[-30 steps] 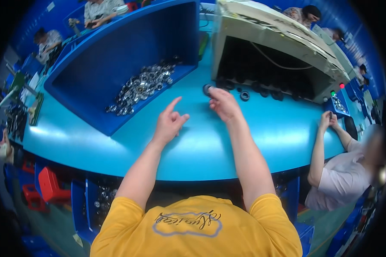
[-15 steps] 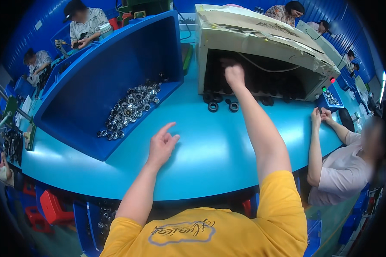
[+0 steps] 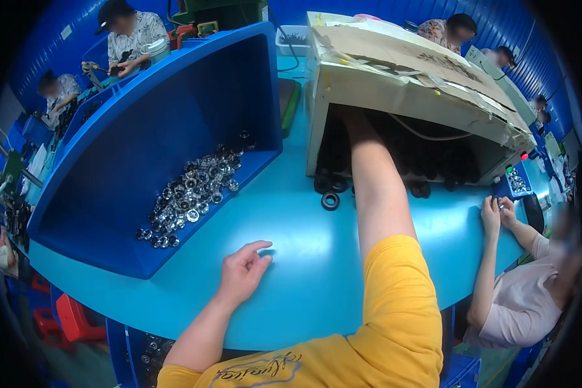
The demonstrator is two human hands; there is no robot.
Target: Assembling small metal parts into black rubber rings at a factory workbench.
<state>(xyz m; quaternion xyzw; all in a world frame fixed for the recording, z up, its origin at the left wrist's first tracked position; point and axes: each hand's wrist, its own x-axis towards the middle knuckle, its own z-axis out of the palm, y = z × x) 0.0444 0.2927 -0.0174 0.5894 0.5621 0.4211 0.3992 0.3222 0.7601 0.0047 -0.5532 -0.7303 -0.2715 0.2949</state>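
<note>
My right forearm [image 3: 378, 184] reaches deep into the dark opening of a worn white box [image 3: 398, 84]. Shadow inside hides the right hand and its fingers. Many black parts lie in the box, and a black ring [image 3: 330, 201] rests on the table just before its front edge, left of my arm. Over the blue-green tabletop [image 3: 304, 284], my left hand [image 3: 241, 275] holds nothing, with thumb and forefinger apart and the other fingers bent. To its upper left, a big blue bin [image 3: 142, 116] lies tipped toward me, with a heap of shiny silvery round parts [image 3: 191, 200] in it.
A pale cable [image 3: 427, 134] hangs across the box opening. At the right edge a co-worker's hands [image 3: 500, 213] handle a small part beside a blue tray [image 3: 518, 181] of shiny pieces. Other people sit at work behind. A red stool [image 3: 77, 317] stands at lower left.
My right hand has gone farther into the box and out of sight. The whole view has shifted, with the box and bin lower in it. My left hand stays over the table.
</note>
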